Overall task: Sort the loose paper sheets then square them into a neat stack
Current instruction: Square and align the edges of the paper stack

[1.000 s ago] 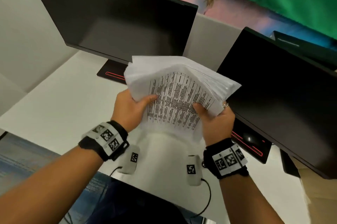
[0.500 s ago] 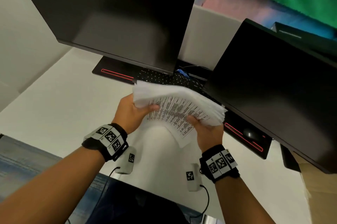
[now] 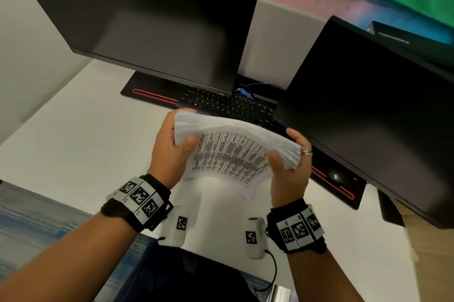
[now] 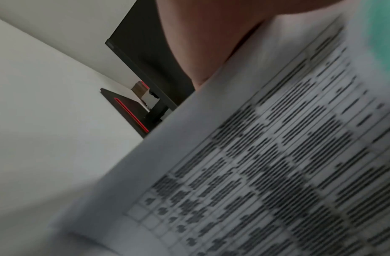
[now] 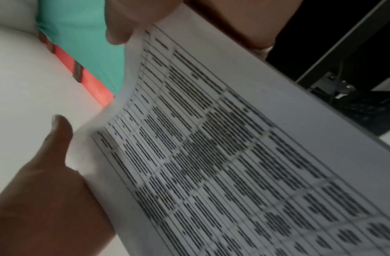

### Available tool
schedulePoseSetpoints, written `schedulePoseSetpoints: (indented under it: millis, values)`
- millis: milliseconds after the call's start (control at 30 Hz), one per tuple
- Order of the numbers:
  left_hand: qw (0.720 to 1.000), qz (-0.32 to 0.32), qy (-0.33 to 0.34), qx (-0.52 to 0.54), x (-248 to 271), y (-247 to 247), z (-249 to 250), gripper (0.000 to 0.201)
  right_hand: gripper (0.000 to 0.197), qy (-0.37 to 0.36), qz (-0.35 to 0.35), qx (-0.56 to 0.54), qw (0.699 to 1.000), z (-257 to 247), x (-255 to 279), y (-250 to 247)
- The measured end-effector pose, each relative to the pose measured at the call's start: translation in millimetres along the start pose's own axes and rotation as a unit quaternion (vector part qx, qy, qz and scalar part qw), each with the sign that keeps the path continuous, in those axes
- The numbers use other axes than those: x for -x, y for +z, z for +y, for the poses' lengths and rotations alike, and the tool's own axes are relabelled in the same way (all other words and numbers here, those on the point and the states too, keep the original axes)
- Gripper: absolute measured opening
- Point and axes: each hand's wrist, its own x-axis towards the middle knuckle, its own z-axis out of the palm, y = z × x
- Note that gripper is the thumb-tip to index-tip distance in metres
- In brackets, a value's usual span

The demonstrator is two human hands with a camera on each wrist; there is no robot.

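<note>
White counter carries two dark monitors — left monitor and right monitor — with a black keyboard between their bases. Paper stack is held in the air above the counter, in front of the keyboard, bowed upward in the middle, printed table facing the person; sheet edges fan unevenly on the right side. Left hand grips the stack's left edge, thumb on the printed face, fingers behind. Right hand grips the right edge likewise — thumb on top, ring on one finger. Both grips closed on the paper. Wrist views blurred.
</note>
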Motion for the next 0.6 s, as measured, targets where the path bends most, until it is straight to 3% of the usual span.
schedulePoseSetpoints:
  millis: [100, 167, 367, 433, 500, 533, 600]
  values:
    - [0.999, 0.036, -0.021, 0.022, -3, 6, 8, 0.047, 0.022, 0.001, 0.032, -0.015, 0.999, -7, -2, 4]
    - [0.996, 0.060, -0.039, 0.045, -6, 6, 12, 0.038, 0.018, -0.004, 0.065, -0.012, 0.998, -13, -3, 6]
    - [0.997, 0.058, -0.043, 0.028, -12, 5, 20, 0.034, 0.020, 0.006, 0.062, -0.023, 0.998, -17, -1, 8]
    - [0.999, 0.008, -0.024, 0.040, -12, -1, 16, 0.038, 0.036, -0.013, 0.022, -0.030, 0.999, -12, 0, 3]
    - [0.996, -0.067, -0.035, 0.042, -11, -11, 7, 0.066, 0.065, 0.000, -0.026, -0.007, 1.000, 0, 0, -6]
    - [0.994, -0.097, -0.053, 0.023, -10, -16, 2, 0.077, 0.070, 0.030, -0.041, 0.007, 0.999, 5, 0, -10]
    - [0.986, -0.117, -0.092, -0.069, -9, -18, -6, 0.064, 0.058, 0.097, -0.042, 0.029, 0.994, 17, -2, -13]
